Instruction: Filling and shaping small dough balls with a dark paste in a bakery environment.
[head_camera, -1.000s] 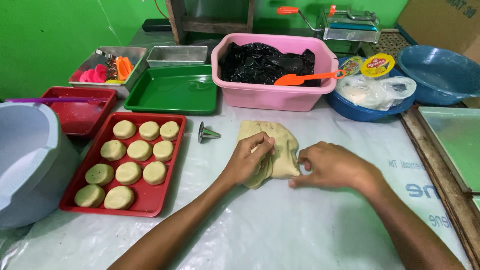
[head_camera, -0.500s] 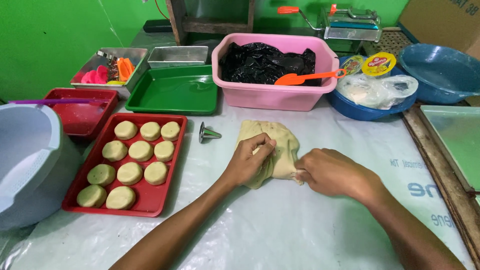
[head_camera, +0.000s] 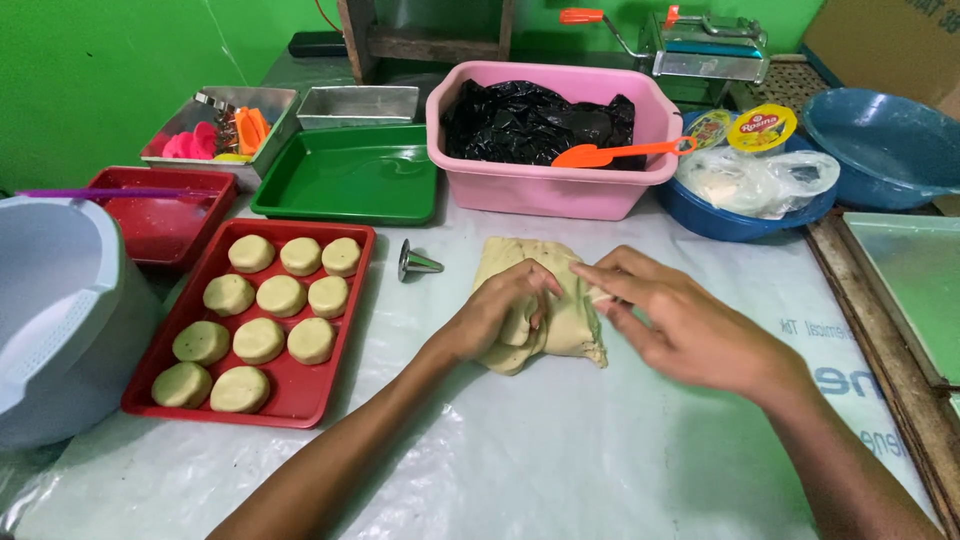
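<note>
Near the middle of the tabletop (head_camera: 560, 450) lies a folded slab of pale dough (head_camera: 560, 310). The left hand (head_camera: 500, 310) is curled, gripping its left side; the right hand (head_camera: 680, 325) has fingers extended, fingertips pinching the right edge. Toward the left edge, a red tray (head_camera: 300, 395) holds round dough pieces (head_camera: 260, 340).

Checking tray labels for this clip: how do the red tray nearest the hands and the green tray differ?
The red tray holds eleven round dough discs in rows; the green tray holds nothing visible. The red tray lies lengthwise beside the left hand; the green tray sits farther back, beside the pink tub. Both are shallow, rectangular trays.
</note>
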